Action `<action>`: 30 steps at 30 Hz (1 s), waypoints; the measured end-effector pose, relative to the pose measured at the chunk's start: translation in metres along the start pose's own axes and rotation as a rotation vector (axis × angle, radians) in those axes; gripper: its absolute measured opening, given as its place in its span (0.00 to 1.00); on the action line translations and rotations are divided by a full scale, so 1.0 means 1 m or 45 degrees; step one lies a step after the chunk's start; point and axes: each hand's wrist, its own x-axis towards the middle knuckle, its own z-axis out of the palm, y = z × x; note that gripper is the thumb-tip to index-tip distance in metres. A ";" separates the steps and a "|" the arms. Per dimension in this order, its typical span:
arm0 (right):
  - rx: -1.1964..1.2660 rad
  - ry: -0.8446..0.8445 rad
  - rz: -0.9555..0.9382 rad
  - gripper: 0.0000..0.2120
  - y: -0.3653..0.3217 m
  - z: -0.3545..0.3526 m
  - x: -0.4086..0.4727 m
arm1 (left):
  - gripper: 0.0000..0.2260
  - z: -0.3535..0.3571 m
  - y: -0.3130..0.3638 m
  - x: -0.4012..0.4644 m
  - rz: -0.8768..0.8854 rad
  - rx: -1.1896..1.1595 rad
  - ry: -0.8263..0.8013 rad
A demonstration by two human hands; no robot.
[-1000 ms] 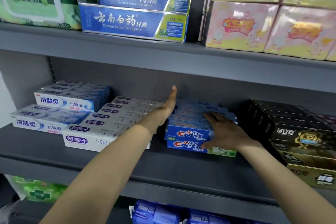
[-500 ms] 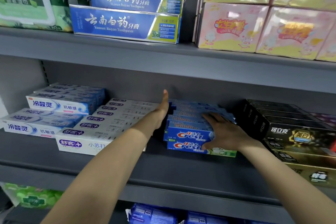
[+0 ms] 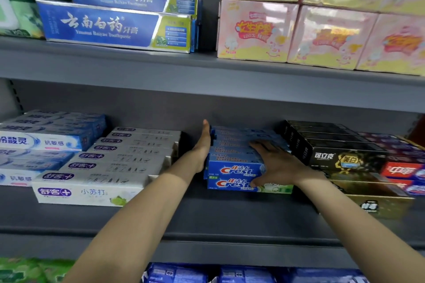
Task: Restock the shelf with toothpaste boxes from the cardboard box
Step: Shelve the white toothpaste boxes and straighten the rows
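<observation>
- Head view: my left hand (image 3: 203, 142) stands edge-on with fingers straight, flat against the left ends of the blue Crest boxes (image 3: 232, 163) stacked on the middle shelf (image 3: 207, 216)
- my right hand (image 3: 274, 163) lies spread over the top of the same stack, fingers reaching back and thumb curled down onto the front face of the bottom box, so it lightly grips the pile
- the stack sits between the white toothpaste boxes (image 3: 110, 167) on its left and the black boxes (image 3: 322, 145) on its right, close to both
- the cardboard box is not in view
- risk, as I judge it: pressing unevenly from the left could skew the upper boxes or slide them off the longer bottom one
- pulling my right hand away too quickly might drag the top box forward off the pile
</observation>
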 end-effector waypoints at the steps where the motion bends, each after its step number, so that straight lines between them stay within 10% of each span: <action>1: 0.019 -0.024 0.013 0.52 0.001 -0.001 -0.001 | 0.31 0.002 -0.002 0.002 0.000 -0.031 -0.007; 8: 0.140 0.020 0.094 0.29 -0.004 -0.007 -0.002 | 0.35 0.008 -0.007 0.013 -0.051 -0.299 -0.073; 21: 0.138 0.095 0.049 0.26 0.011 -0.005 0.002 | 0.10 0.030 -0.013 0.011 -0.039 -0.100 -0.042; 30: 0.102 0.062 0.010 0.25 0.023 -0.002 0.004 | 0.16 0.025 -0.016 0.013 -0.010 -0.171 -0.008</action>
